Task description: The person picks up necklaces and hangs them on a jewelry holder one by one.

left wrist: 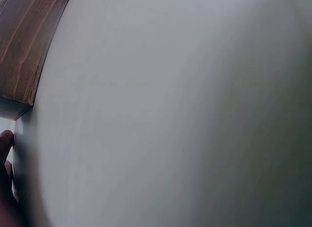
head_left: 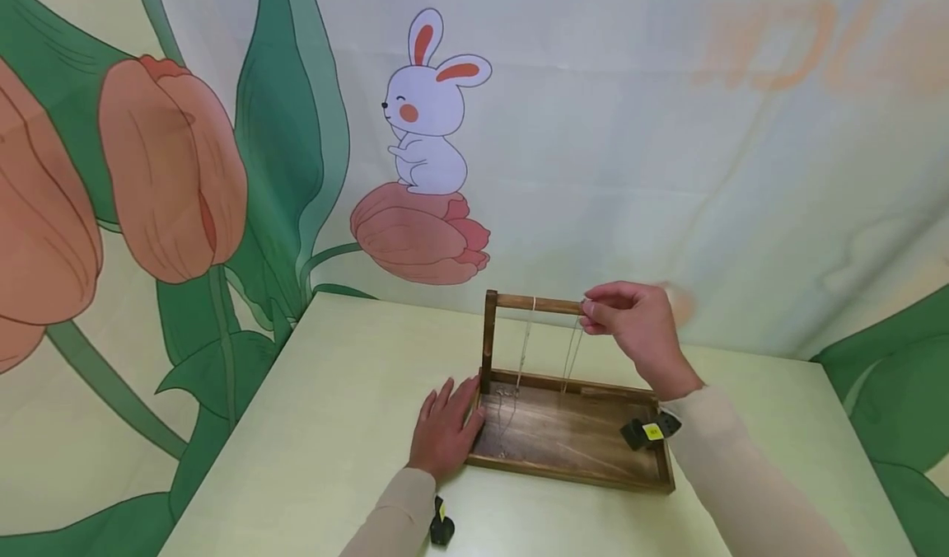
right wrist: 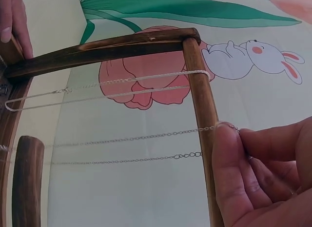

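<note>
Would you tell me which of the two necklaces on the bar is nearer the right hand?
The thin silvery link chain, pinched by the right hand; the thicker whitish necklace hangs farther off, nearer the left upright post.

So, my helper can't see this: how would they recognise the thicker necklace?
On the table stands a wooden rack with a raised crossbar. The necklace loops over that bar, close to its upright post. It is whiter and thicker than the thin chain pinched by the right hand.
</note>
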`<state>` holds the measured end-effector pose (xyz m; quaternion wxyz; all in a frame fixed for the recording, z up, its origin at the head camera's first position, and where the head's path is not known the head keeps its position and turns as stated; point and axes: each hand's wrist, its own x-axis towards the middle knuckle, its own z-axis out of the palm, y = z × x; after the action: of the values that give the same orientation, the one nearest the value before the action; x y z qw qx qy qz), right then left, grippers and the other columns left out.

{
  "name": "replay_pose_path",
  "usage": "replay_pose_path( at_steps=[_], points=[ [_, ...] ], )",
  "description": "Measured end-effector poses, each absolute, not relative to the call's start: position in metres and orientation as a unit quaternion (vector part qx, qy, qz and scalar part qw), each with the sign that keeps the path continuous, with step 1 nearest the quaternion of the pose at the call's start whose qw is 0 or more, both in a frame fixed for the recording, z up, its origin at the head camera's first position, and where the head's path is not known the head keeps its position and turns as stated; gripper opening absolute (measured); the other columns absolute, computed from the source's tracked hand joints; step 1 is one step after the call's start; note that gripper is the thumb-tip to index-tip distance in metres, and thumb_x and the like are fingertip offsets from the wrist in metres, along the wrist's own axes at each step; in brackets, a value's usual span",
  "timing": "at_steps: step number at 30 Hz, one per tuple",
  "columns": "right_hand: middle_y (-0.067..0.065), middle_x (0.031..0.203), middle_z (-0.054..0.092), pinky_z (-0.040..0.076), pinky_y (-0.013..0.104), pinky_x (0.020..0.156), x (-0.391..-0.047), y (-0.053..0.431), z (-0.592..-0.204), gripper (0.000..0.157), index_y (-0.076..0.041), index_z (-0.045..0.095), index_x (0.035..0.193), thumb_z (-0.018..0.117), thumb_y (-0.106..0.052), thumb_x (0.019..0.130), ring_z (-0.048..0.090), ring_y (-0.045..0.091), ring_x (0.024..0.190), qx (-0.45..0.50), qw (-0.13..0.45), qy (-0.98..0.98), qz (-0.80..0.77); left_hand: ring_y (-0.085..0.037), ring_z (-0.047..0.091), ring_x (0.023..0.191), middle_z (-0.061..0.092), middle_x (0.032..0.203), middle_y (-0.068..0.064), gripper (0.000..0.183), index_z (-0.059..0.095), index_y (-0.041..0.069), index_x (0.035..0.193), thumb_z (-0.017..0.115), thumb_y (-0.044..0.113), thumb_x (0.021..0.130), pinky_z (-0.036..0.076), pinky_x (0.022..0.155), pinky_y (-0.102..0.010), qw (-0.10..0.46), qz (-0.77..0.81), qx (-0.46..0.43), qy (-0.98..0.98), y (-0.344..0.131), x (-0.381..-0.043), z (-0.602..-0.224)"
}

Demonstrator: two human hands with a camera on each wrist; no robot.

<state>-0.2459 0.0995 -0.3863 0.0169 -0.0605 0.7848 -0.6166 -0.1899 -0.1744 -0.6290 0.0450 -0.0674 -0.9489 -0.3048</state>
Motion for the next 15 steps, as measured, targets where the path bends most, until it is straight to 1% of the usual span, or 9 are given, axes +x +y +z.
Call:
replay_pose_path(
  at_steps=[6, 12, 15],
  points=[
    [0.017, 0.102, 0.078, 0.066, 0.03, 0.076, -0.241, 0.097, -0.387, 0.027, 0.004, 0.071, 0.121, 0.072, -0.009, 0.098, 0.079, 0.014, 0.08, -0.045, 0.015, 0.806, -0.59, -0.029, 0.028, 0.161, 0.044, 0.166, 0.002, 0.058, 0.036, 0.027, 0.163, 0.046, 0.046, 0.11, 0.017, 0.132, -0.053, 0.051, -0.305, -0.07, -0.948, -0.174, -0.19, -0.631],
    [0.022, 0.103, 0.079, 0.066, 0.029, 0.073, -0.236, 0.092, -0.388, 0.03, 0.001, 0.071, 0.126, 0.07, -0.007, 0.098, 0.078, 0.01, 0.074, -0.048, 0.001, 0.828, -0.559, -0.029, 0.028, 0.161, 0.044, 0.166, 0.002, 0.058, 0.035, 0.029, 0.164, 0.045, 0.046, 0.11, 0.016, 0.132, -0.053, 0.049, -0.301, -0.064, -0.95, -0.175, -0.191, -0.633],
    [0.023, 0.103, 0.079, 0.066, 0.027, 0.071, -0.234, 0.091, -0.389, 0.031, 0.0, 0.071, 0.128, 0.069, -0.007, 0.098, 0.076, 0.008, 0.072, -0.053, -0.011, 0.843, -0.535, -0.029, 0.029, 0.161, 0.045, 0.165, 0.001, 0.058, 0.037, 0.027, 0.163, 0.046, 0.046, 0.109, 0.017, 0.132, -0.054, 0.053, -0.305, -0.066, -0.949, -0.175, -0.191, -0.632]
  ],
)
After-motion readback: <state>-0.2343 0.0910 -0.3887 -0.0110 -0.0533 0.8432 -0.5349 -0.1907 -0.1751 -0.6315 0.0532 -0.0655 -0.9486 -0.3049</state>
